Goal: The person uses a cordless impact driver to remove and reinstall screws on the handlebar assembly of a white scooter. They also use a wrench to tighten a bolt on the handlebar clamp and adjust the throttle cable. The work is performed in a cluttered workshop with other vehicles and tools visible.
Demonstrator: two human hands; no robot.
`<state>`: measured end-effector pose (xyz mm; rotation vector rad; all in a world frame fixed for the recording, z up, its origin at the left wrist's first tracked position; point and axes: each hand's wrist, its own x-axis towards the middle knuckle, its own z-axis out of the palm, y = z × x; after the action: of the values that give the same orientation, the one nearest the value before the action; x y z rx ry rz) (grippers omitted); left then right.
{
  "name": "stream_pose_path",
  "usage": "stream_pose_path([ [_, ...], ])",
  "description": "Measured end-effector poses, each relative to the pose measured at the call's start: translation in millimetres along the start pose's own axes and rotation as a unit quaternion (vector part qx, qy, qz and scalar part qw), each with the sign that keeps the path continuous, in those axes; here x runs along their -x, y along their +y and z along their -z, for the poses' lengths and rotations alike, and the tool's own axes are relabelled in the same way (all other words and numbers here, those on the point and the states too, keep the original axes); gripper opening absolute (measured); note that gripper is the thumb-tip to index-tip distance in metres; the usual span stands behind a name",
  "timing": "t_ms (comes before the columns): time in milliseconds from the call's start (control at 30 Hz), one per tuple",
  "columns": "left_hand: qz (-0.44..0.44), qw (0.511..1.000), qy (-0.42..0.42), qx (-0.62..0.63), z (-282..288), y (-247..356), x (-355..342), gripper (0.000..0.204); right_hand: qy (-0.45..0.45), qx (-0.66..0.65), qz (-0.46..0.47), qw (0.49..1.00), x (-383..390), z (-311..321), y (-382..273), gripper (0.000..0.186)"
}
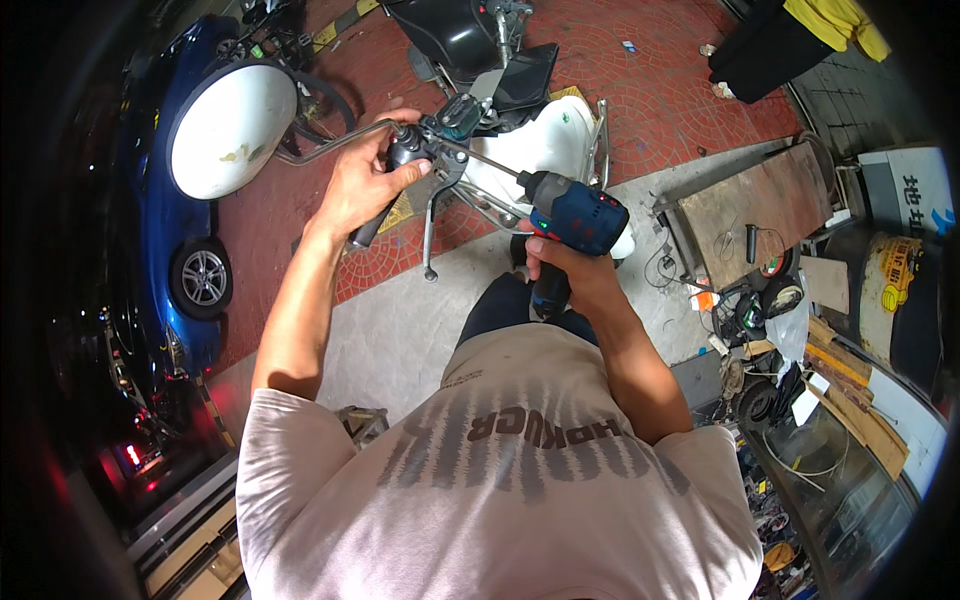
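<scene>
A scooter stands in front of me, with a white front panel (545, 140) and a black seat (445, 30). My left hand (362, 185) is wrapped round the black switch housing (405, 150) on its handlebar, thumb on top. The black handlebar grip (374, 228) angles down below that hand, beside a silver brake lever (430, 235). My right hand (572, 262) is closed round the handle of a blue-and-black cordless driver (585, 215). Its long bit (488, 160) points left at the handlebar clamp by a dark brake fluid reservoir (460, 115). Whether the tip sits in a screw is too small to tell.
A round white mirror (232, 130) on a bent stem stands left of my left hand. Further left is a blue car (180, 250). To the right are a worn workbench (755, 210) and cluttered parts. Another person (775, 50) stands at far right.
</scene>
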<state>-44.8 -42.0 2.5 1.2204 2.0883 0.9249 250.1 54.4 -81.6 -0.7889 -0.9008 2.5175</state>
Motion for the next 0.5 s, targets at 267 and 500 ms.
stream_pose_path([
  [267,-0.077,0.992,-0.086,-0.047,10,2,-22,0.037,0.002,-0.010,0.007,1.000,2,-2,-3,0.027],
  [500,-0.064,0.992,-0.104,0.030,5,-7,-21,0.036,-0.003,-0.031,0.016,0.999,18,19,5,0.027],
])
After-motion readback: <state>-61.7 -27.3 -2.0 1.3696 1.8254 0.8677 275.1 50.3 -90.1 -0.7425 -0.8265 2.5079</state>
